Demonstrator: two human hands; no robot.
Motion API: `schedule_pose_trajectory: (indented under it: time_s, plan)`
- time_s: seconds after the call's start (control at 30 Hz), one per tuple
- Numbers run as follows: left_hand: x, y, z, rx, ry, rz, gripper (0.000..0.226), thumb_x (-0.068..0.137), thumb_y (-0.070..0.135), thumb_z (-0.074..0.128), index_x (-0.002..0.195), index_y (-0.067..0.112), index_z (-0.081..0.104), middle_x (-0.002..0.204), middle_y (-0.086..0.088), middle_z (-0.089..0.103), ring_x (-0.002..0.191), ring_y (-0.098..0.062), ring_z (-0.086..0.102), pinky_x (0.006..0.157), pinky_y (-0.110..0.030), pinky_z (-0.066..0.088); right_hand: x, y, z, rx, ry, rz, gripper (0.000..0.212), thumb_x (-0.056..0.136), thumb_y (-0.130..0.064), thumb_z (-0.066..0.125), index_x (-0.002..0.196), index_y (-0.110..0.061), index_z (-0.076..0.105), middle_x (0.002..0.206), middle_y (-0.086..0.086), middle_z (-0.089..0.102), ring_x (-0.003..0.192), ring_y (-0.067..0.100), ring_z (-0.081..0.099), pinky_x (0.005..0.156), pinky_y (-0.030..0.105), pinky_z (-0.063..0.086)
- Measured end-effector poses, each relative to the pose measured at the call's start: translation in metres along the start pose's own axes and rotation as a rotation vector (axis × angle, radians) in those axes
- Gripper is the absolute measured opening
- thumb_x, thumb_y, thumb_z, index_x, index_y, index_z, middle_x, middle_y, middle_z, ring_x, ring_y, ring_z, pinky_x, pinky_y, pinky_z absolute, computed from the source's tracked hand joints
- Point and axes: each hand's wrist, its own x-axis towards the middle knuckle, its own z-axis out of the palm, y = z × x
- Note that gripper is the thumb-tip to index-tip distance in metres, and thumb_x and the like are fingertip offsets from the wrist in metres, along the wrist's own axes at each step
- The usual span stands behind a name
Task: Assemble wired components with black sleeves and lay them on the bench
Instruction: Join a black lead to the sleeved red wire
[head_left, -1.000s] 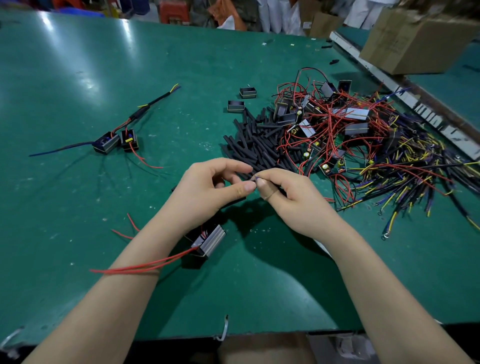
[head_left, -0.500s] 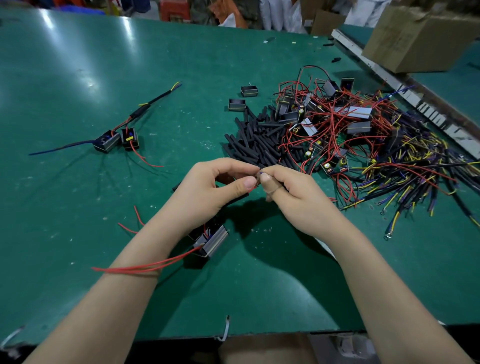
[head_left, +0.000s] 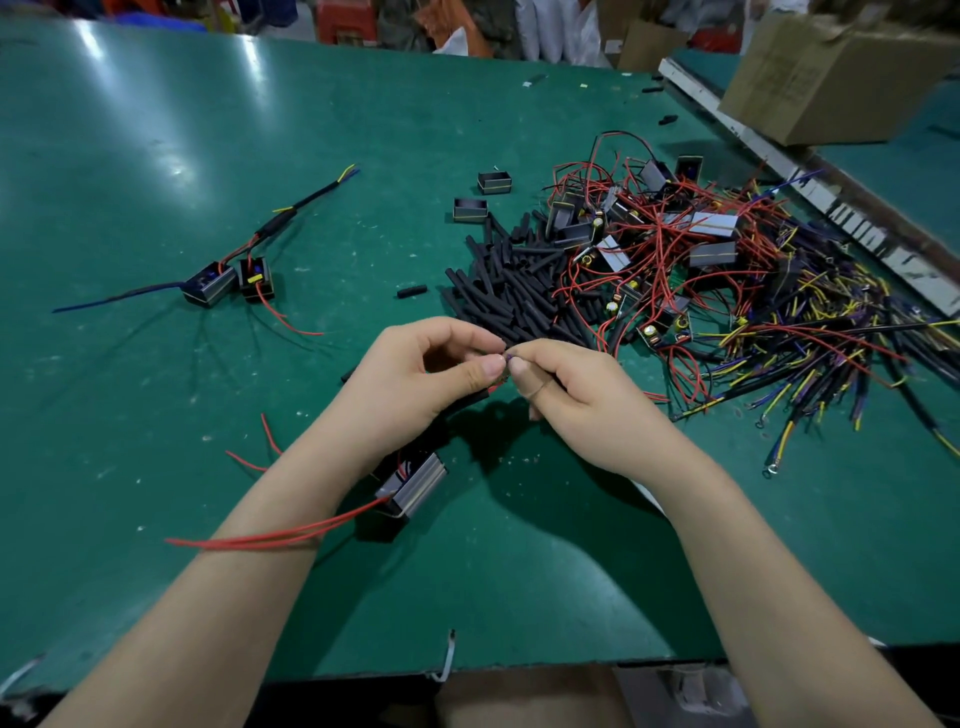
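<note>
— Bench (head_left: 156, 130) first, far left: what lies on the green top?

— Two finished components (head_left: 228, 280), side by side and touching, joined to a black-sleeved lead that runs up and to the right; a blue wire trails off to the left, a red one curls toward the hands.

— And the hands?

— They meet above the middle of the bench, thumbs tip to tip. The left hand (head_left: 415, 384) has its fingers curled, thumb and forefinger pinching a thin wire end (head_left: 508, 356) (purple at the tip). A black sleeve (head_left: 467, 402) sticks out beneath that hand. The right hand (head_left: 576, 395) pinches the same wire end from the other side, fingers curled.

— Below them?

— A grey-sided component (head_left: 415, 486) hangs under the left wrist, its red wires (head_left: 270, 535) crossing the left forearm.

— Further right?

— A heap of loose black sleeves (head_left: 514, 291), then a tangle of components and red wire (head_left: 660, 249), then yellow and purple leads (head_left: 831, 364) at the far right.
</note>
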Motion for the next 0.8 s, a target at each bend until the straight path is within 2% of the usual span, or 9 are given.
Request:
schedule_pose_trajectory:
  time_s: [0.1, 0.2, 0.37, 0.47, 0.57, 0.63, 0.7, 0.8]
  plan:
    - [-0.0011, 0.0001, -0.0016, 0.017, 0.02, 0.011, 0.008, 0.081, 0.016, 0.071, 0.088, 0.02, 0.072, 0.077, 0.006, 0.071, 0.075, -0.003, 0.064, 0.073, -0.016, 0.052, 0.0002, 0.0008, 0.0004, -0.028, 0.005, -0.038, 0.018, 0.1, -0.015, 0.047, 0.097, -0.008, 0.063, 0.074, -0.016, 0.051, 0.07, -0.001, 0.051, 0.066, 0.012, 0.037]
    - [-0.0017, 0.0003, -0.0019, 0.069, 0.047, 0.045, 0.006, 0.082, 0.017, 0.072, 0.086, 0.021, 0.073, 0.077, 0.008, 0.071, 0.071, -0.001, 0.062, 0.07, -0.014, 0.048, 0.0003, 0.0012, 0.0017, -0.025, 0.01, -0.036, 0.018, 0.1, -0.017, 0.046, 0.095, -0.01, 0.062, 0.07, -0.017, 0.05, 0.069, -0.003, 0.05, 0.065, 0.01, 0.035]
    - [-0.0039, -0.0011, 0.0018, 0.351, 0.111, 0.248, 0.008, 0.084, 0.016, 0.071, 0.086, 0.024, 0.071, 0.08, 0.005, 0.066, 0.07, -0.002, 0.056, 0.068, -0.012, 0.042, -0.0021, 0.0016, 0.0022, 0.05, 0.014, 0.024, 0.023, 0.101, -0.025, 0.043, 0.086, -0.016, 0.058, 0.063, -0.017, 0.053, 0.064, 0.0, 0.049, 0.059, 0.012, 0.035]
    - [-0.004, -0.0035, 0.0032, 0.544, 0.119, 0.421, 0.005, 0.084, 0.009, 0.07, 0.087, 0.013, 0.072, 0.081, 0.001, 0.062, 0.071, -0.01, 0.054, 0.07, -0.025, 0.046, -0.0022, 0.0017, 0.0033, 0.084, 0.02, 0.071, 0.026, 0.101, -0.025, 0.043, 0.078, -0.023, 0.056, 0.06, -0.022, 0.056, 0.059, -0.002, 0.049, 0.057, 0.011, 0.037]
    - [-0.0029, -0.0078, 0.0039, 0.675, 0.119, 0.511, 0.004, 0.086, 0.01, 0.065, 0.087, 0.009, 0.069, 0.083, 0.0, 0.06, 0.076, -0.015, 0.055, 0.071, -0.036, 0.048, -0.0001, 0.0022, 0.0039, 0.179, 0.019, 0.157, 0.028, 0.099, -0.024, 0.045, 0.076, -0.029, 0.061, 0.054, -0.012, 0.053, 0.054, 0.002, 0.052, 0.055, 0.016, 0.04]
    - [-0.0025, -0.0087, 0.0039, 0.671, 0.123, 0.521, 0.005, 0.087, 0.013, 0.063, 0.087, 0.01, 0.067, 0.082, 0.001, 0.06, 0.076, -0.014, 0.055, 0.071, -0.029, 0.046, 0.0015, 0.0013, 0.0035, 0.228, 0.017, 0.201, 0.034, 0.097, -0.024, 0.045, 0.069, -0.036, 0.062, 0.052, -0.009, 0.05, 0.057, 0.01, 0.054, 0.061, 0.029, 0.044]
    - [-0.0026, -0.0083, 0.004, 0.64, 0.123, 0.527, 0.004, 0.088, 0.014, 0.063, 0.086, 0.013, 0.066, 0.082, 0.005, 0.06, 0.075, -0.004, 0.052, 0.068, -0.013, 0.038, 0.0029, 0.0, 0.0032, 0.262, 0.016, 0.207, 0.036, 0.093, -0.03, 0.046, 0.062, -0.04, 0.061, 0.05, -0.007, 0.048, 0.059, 0.016, 0.054, 0.063, 0.038, 0.044]
    - [-0.0024, -0.0077, 0.0043, 0.609, 0.13, 0.528, 0.004, 0.087, 0.013, 0.064, 0.085, 0.015, 0.066, 0.081, 0.011, 0.059, 0.074, 0.008, 0.049, 0.067, -0.004, 0.032, 0.004, -0.0005, 0.0031, 0.312, 0.02, 0.212, 0.032, 0.085, -0.04, 0.044, 0.06, -0.038, 0.062, 0.048, -0.008, 0.047, 0.058, 0.018, 0.053, 0.058, 0.032, 0.038]
